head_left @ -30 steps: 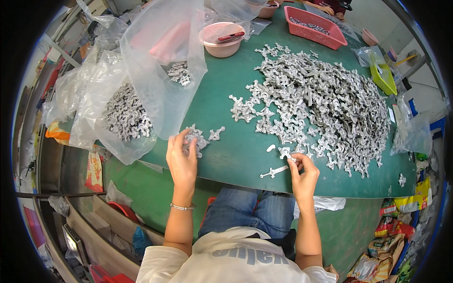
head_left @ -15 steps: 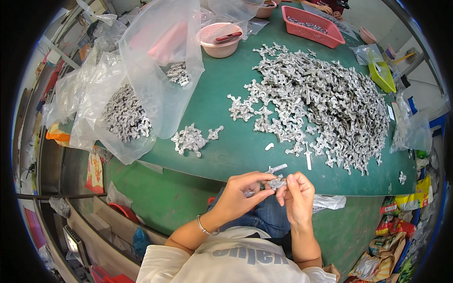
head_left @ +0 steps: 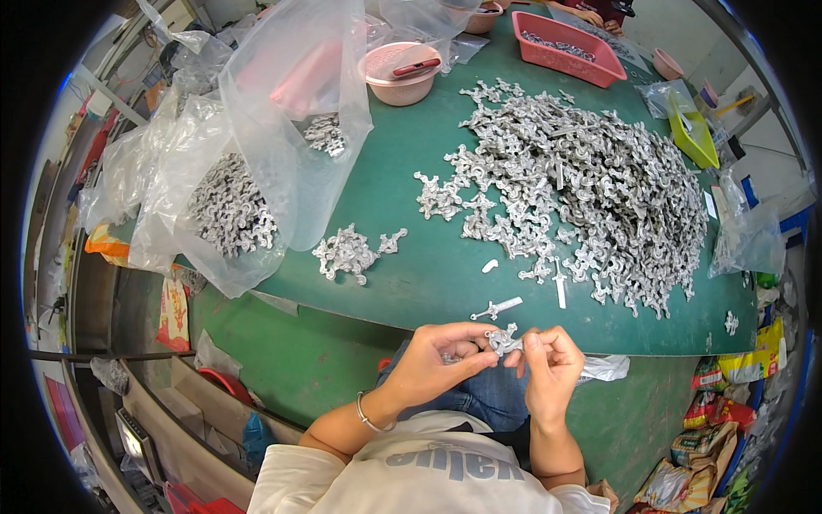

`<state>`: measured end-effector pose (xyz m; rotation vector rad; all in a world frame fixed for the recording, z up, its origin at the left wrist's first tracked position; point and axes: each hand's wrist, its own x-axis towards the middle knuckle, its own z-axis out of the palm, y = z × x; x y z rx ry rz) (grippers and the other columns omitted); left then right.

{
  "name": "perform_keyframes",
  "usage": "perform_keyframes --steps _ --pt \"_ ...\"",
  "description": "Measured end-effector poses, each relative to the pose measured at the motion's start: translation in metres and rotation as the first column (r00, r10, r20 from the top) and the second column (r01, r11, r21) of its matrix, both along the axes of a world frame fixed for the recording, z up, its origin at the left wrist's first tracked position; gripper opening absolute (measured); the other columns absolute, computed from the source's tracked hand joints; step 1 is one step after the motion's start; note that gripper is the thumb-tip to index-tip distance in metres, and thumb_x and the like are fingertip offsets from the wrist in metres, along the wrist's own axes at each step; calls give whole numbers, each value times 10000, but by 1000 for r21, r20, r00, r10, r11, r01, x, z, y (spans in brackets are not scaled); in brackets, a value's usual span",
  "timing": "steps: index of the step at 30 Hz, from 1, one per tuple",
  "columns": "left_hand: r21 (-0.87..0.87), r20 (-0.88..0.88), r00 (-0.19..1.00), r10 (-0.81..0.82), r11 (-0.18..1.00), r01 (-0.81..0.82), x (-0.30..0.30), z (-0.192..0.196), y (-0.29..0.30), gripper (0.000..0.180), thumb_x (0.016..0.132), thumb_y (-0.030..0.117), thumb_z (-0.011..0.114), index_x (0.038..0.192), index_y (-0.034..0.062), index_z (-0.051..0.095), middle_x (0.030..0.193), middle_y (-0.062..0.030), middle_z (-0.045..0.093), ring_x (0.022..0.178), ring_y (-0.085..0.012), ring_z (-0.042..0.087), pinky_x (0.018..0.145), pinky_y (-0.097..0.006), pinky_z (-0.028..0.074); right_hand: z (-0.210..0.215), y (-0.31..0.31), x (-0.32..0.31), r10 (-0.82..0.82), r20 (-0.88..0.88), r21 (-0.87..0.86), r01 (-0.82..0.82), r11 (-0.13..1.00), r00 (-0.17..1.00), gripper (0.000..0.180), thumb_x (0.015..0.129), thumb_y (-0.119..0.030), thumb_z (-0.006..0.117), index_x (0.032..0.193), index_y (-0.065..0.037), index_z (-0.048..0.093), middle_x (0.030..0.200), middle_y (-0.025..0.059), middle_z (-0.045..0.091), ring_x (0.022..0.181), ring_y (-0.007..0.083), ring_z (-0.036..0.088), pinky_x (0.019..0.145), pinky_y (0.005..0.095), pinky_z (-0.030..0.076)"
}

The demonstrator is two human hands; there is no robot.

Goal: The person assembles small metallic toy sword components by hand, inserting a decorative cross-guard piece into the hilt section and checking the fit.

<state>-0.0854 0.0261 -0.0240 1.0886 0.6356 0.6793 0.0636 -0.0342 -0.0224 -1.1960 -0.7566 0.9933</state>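
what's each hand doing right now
Left hand: closed on the small silver metal part.
Right hand: closed, pinching the same part.

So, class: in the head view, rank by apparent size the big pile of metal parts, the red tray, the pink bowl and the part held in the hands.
1. Pile
2. Red tray and pink bowl: they look alike, and the tray lies farther away, so unranked
3. Held part

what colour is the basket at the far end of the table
Pink-red basket, clearest in the head view.
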Motion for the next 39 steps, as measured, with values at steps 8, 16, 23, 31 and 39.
perform_keyframes --steps 8,16,23,31,39 --pt "-101 70 997 43 994 -36 -4 9 1 205 855 64 565 1018 -57 594 763 -56 628 577 -22 460 498 -163 357 5 -1 -7 -75 81 89 68 994 994 82 839 29 547 760 21 526 674 93 596 558 82 540 494 188 399" --pt "-212 93 996 12 977 8 -5 6 2 202 888 134 531 915 -41 628 689 -56 611 469 -22 348 403 -182 247 7 -4 -4 11 -6 16 -11 1000 1000 131 848 20 536 720 10 510 600 77 570 533 79 515 452 191 347" --pt "-218 101 994 41 976 -18 -3 13 5 205 877 114 524 968 -45 616 691 -69 592 450 -23 356 389 -172 229 7 -4 -4 -83 160 144 60 988 984 87 756 16 648 797 36 574 653 117 594 587 150 554 521 225 422" --pt "-317 173 983 59 949 -2 -7 9 4 208 825 36 589 1018 -42 597 728 -58 599 482 1 367 399 -156 221 8 2 3 -170 563 432 -113 895 809 225 628 19 736 809 44 604 736 146 628 635 230 565 564 294 450" --pt "-295 158 985 71 955 -22 -7 12 3 176 826 34 589 980 -48 612 742 -72 602 487 -4 369 395 -161 221 5 -3 1 -159 520 404 -77 912 840 276 627 26 747 854 43 591 741 150 632 635 209 567 558 272 448"
